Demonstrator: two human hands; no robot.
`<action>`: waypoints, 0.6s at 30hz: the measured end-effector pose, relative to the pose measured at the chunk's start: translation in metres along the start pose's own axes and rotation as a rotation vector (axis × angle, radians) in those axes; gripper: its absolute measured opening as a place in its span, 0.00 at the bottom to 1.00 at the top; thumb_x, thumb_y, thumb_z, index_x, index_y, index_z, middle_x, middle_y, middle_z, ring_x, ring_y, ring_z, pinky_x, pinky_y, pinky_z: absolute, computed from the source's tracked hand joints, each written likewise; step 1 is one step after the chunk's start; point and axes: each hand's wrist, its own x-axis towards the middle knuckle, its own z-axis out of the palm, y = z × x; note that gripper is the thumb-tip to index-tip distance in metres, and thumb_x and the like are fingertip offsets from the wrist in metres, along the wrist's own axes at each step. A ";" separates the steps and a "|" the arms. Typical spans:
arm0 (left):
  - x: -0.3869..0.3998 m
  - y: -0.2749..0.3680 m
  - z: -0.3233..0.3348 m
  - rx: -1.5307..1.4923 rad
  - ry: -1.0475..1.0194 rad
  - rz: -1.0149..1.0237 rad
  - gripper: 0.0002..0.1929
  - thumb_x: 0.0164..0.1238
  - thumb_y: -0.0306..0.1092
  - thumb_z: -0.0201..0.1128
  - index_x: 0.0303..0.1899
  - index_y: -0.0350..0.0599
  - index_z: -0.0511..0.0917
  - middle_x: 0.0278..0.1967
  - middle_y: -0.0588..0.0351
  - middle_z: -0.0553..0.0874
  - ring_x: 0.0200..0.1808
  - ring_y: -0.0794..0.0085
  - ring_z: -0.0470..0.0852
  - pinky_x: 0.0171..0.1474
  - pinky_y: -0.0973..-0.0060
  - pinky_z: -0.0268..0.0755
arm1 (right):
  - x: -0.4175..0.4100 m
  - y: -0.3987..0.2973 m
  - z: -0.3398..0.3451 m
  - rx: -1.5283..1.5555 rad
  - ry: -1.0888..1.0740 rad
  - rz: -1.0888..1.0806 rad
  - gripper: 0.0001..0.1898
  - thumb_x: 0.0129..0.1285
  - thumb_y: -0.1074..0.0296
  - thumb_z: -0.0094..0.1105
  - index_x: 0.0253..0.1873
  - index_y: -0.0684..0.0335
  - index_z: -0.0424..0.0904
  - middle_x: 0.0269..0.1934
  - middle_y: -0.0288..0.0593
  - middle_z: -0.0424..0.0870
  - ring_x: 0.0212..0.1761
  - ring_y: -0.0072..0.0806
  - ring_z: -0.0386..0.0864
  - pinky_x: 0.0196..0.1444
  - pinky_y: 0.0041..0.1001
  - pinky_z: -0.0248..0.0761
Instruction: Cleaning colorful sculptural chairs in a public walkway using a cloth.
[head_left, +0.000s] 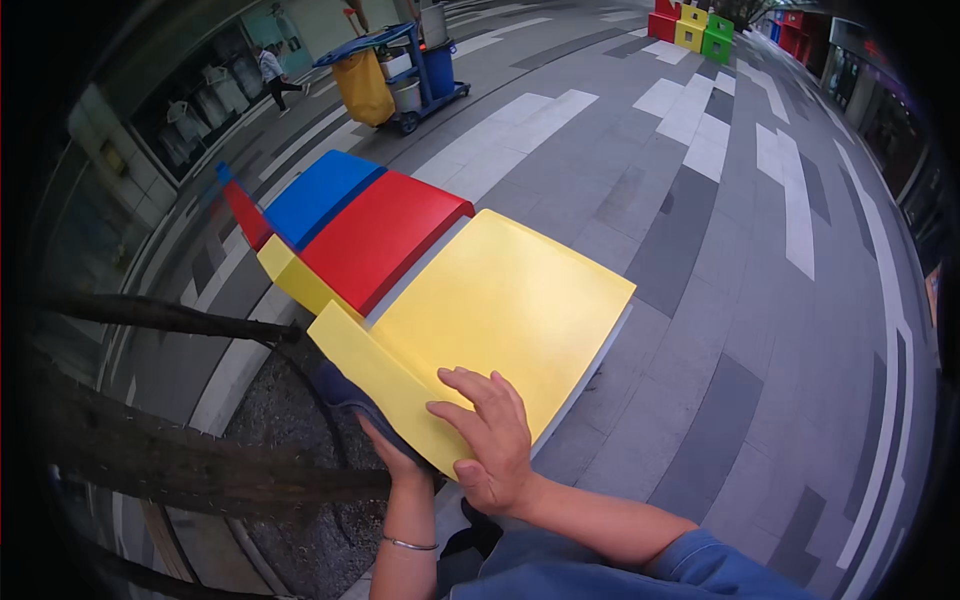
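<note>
A yellow bench seat (502, 300) with a low yellow backrest (390, 382) stands before me. My left hand (396, 451), with a thin metal bangle on the wrist, is behind the backrest at a dark blue cloth (360, 401); its fingers are mostly hidden. Over the near end of the backrest is my right hand (487, 439), fingers apart and curved, nothing in it. Whether its fingertips touch the surface is unclear. Beyond the yellow seat, a red seat (386, 232) and a blue seat (326, 191) continue the row.
Dark tree trunks or branches (180, 442) cross the left side over a soil bed (277, 405). A cleaning cart (427, 71) with a yellow bag stands on the paving (570, 202). A person (271, 71) walks near shop windows. Red, yellow and green blocks (690, 31) stand far off.
</note>
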 end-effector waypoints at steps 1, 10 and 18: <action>0.017 0.000 -0.011 0.094 0.005 0.093 0.26 0.72 0.53 0.36 0.62 0.45 0.56 0.58 0.52 0.67 0.58 0.65 0.68 0.59 0.70 0.62 | 0.002 -0.004 0.007 0.001 -0.025 0.004 0.28 0.65 0.45 0.32 0.49 0.65 0.74 0.56 0.54 0.69 0.58 0.48 0.67 0.61 0.48 0.50; 0.079 -0.175 -0.125 0.386 0.241 -0.311 0.32 0.72 0.52 0.32 0.66 0.35 0.46 0.69 0.46 0.41 0.71 0.60 0.36 0.70 0.72 0.30 | -0.018 -0.011 0.015 -0.202 -0.026 0.178 0.32 0.65 0.38 0.27 0.50 0.65 0.70 0.57 0.58 0.65 0.61 0.47 0.62 0.62 0.42 0.53; -0.007 -0.130 -0.148 -0.007 0.172 -0.701 0.16 0.62 0.36 0.52 0.48 0.37 0.70 0.46 0.44 0.75 0.52 0.58 0.73 0.56 0.66 0.63 | 0.003 -0.038 0.027 -0.445 -0.109 0.462 0.29 0.68 0.46 0.29 0.55 0.69 0.67 0.61 0.57 0.63 0.59 0.46 0.65 0.61 0.39 0.61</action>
